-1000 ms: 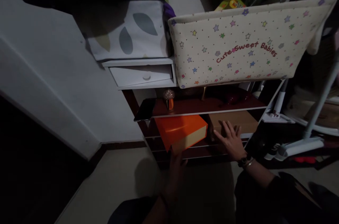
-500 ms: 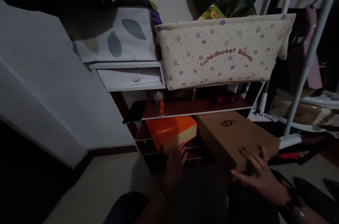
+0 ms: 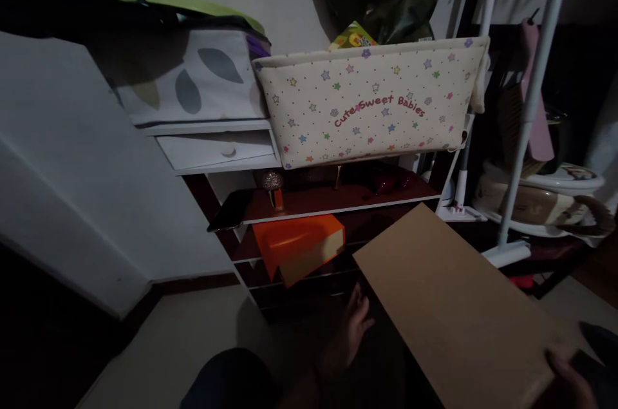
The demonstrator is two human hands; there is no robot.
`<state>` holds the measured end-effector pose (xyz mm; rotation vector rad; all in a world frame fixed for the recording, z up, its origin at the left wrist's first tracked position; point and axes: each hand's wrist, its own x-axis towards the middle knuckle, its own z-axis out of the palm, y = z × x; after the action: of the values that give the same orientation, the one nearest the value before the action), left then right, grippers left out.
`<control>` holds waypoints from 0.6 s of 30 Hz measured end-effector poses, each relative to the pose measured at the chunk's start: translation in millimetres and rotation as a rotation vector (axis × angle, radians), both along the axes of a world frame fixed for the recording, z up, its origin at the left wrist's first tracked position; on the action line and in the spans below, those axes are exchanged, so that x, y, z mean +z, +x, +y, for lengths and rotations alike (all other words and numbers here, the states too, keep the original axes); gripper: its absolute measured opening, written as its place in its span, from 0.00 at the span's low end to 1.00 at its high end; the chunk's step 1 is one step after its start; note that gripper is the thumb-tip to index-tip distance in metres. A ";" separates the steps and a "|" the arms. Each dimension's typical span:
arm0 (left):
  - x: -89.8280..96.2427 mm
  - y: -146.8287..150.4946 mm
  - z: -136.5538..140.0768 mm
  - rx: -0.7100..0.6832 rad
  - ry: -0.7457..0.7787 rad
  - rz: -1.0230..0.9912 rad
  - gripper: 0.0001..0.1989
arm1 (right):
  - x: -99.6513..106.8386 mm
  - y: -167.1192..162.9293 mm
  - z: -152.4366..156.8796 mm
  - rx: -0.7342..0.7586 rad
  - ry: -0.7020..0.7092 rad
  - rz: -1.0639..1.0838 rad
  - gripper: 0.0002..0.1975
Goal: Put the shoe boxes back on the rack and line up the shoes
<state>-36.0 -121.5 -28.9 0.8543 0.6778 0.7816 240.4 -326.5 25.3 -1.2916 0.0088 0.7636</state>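
Observation:
A brown cardboard shoe box (image 3: 454,306) is out in front of the rack, tilted, with a plain face toward me. My right hand (image 3: 570,375) grips its near right corner; only part of the fingers shows. To the left of the box, my left hand (image 3: 355,325) is held up with its fingers stretched out, touching nothing I can make out. An orange box (image 3: 302,241) with a pale side sticks out slanted from the lower shelf of the rack, beyond my left hand.
A dark red shelf (image 3: 309,204) above holds a black phone-like slab (image 3: 232,209) and a glittery round ornament (image 3: 273,180). On top stand a star-patterned fabric basket (image 3: 371,113) and a leaf-patterned box (image 3: 188,77). A white pole (image 3: 526,119) leans at the right.
The cardboard box has come away from the shelf toward me and turned, so its printed logo no longer shows. My left hand has left the orange box and moved right.

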 end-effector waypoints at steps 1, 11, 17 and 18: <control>1.4 4.7 -7.5 -0.009 0.029 -0.014 0.48 | -2.4 -6.6 8.7 0.034 -0.005 0.066 0.51; 6.6 37.0 -5.1 0.045 0.070 -0.024 0.52 | -26.5 -6.1 102.9 0.271 0.297 0.145 0.38; 13.4 51.1 11.1 0.023 0.118 -0.036 0.48 | -17.3 4.1 177.9 0.392 0.365 0.021 0.31; 14.1 52.6 13.2 0.013 0.122 -0.037 0.48 | -14.7 3.2 188.2 0.420 0.363 0.008 0.32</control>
<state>16.6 -108.3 -14.8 0.9446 0.6081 0.8550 243.6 -138.3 10.6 -0.9505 -0.3886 1.0731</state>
